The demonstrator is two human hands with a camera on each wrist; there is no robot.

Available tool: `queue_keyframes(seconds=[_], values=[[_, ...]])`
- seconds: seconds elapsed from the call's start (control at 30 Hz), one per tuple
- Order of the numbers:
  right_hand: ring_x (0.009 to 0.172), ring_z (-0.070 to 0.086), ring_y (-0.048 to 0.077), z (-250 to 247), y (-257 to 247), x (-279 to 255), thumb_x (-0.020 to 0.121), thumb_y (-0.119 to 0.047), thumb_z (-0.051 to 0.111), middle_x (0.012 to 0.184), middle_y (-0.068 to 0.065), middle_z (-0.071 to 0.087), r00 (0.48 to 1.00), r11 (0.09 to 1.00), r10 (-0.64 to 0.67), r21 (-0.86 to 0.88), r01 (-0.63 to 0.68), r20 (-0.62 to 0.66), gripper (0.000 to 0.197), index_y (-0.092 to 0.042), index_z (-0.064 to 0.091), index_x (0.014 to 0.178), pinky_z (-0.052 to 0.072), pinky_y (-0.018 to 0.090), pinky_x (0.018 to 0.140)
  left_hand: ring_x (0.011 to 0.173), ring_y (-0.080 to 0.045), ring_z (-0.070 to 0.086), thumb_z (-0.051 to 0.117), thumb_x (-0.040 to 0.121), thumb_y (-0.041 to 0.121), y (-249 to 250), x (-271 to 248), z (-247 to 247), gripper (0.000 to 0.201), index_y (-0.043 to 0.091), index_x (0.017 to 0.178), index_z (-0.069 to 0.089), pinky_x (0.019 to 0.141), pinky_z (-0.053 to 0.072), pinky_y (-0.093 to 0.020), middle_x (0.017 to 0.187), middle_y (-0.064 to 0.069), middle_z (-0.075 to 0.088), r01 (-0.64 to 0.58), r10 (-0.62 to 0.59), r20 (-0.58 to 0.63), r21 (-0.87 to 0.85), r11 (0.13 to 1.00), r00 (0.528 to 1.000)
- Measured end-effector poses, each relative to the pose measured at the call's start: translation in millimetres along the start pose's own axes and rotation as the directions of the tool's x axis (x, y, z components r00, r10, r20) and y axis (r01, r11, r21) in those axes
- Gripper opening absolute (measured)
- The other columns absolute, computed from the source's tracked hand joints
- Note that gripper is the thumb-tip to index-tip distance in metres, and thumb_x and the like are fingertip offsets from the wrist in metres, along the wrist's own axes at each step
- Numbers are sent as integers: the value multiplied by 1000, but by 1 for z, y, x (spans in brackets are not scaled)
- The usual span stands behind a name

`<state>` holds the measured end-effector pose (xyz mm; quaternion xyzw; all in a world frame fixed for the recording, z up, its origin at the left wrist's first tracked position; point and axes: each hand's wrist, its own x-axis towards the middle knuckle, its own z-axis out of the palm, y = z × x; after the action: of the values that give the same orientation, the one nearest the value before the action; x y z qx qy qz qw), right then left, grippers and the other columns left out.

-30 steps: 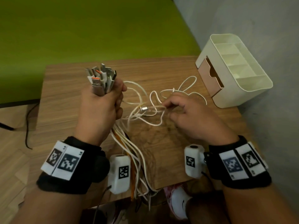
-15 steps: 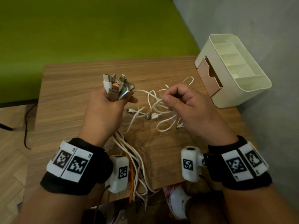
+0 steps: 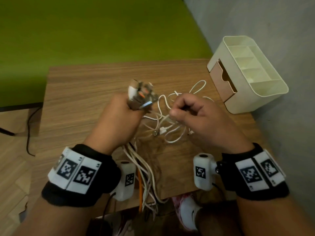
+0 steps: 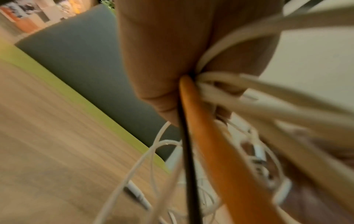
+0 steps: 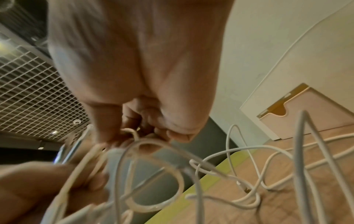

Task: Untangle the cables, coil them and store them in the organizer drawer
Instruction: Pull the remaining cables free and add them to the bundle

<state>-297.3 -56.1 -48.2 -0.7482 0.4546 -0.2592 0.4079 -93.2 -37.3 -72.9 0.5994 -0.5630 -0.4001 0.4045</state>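
On the far left, a floor of pale wood planks is showing, with a thin black wire lying on it. Behind, a wide green surface is filling the room up to the grey wall on the right. A brown wood-grain table is standing in the middle.

Above it, the left hand is gripping in a closed fist a bundle of cables, mostly white with one orange and one black. Their metal plug ends are sticking up out of the fist, and the cords are hanging down over the near edge of the table.

The loose white cable ends are lying tangled on the table between the hands. The right hand is pinching one white strand with thumb and curled fingers, just above the tangle.

At the right corner, a cream plastic organizer is resting against the wall, well apart from the cables. Its beige drawer is standing slightly pulled out.
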Motion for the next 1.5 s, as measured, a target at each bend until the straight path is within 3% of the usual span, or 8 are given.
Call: queue_keyframes(seconds=[0.27,0.4,0.53,0.7,1.03,1.23,1.43,1.5], values=[[46,37,4,-12,11,-3,79,-51,74,49,-9,41,956,896,279,-382,-227,86,52,-16,42,56,29,20,47,40,-8,20,54,99,12,4,1,-11,34,16,65,56,40,20,-16,54,-1,26,53,-154,-145,-539,841,977],[61,40,3,-18,16,0,81,-36,72,54,-10,46,972,797,230,-565,-216,-46,44,-23,40,55,37,36,88,41,-8,20,51,101,16,2,1,-24,30,13,71,53,41,16,-19,51,3,25,-8,-160,-232,-588,809,959],[90,50,11,-12,13,2,84,-17,66,88,-16,53,965,763,256,-603,-235,-52,20,-31,52,86,34,37,97,41,-8,20,51,101,19,4,0,-18,31,13,71,54,41,17,-19,53,1,24,29,-171,-200,-563,826,965],[82,46,-8,-10,15,3,86,-4,62,89,-30,49,983,866,184,-473,-160,3,61,-48,54,129,37,33,94,38,-8,20,52,100,14,6,0,-7,31,10,70,54,42,16,-19,52,-1,26,57,-177,-175,-535,843,969],[90,52,0,-5,7,5,90,-29,51,90,-15,58,994,921,106,-372,-112,-36,23,-41,70,88,39,48,96,37,-6,24,50,100,10,9,-3,0,26,10,74,53,41,20,-18,43,11,37,60,-141,-123,-510,858,982],[73,62,9,10,5,4,86,-38,70,80,-9,67,994,979,-102,-173,108,41,37,-13,67,58,45,23,68,36,-6,22,50,101,12,12,-4,3,26,10,75,52,40,19,-17,43,12,33,43,-134,-128,-548,835,983],[68,51,-6,24,15,8,73,-64,60,65,-16,58,997,937,-38,-343,61,74,39,-46,58,107,45,46,89,37,-4,21,47,101,10,16,-7,4,24,9,77,50,40,18,-15,44,12,34,9,-96,-107,-620,784,990],[71,41,-2,26,12,6,77,-66,62,64,-20,48,990,905,-41,-414,94,133,21,-65,45,89,35,42,92,38,-6,19,48,101,12,16,-7,3,29,11,71,52,41,18,-15,50,2,21,-9,-100,-127,-660,751,987]])
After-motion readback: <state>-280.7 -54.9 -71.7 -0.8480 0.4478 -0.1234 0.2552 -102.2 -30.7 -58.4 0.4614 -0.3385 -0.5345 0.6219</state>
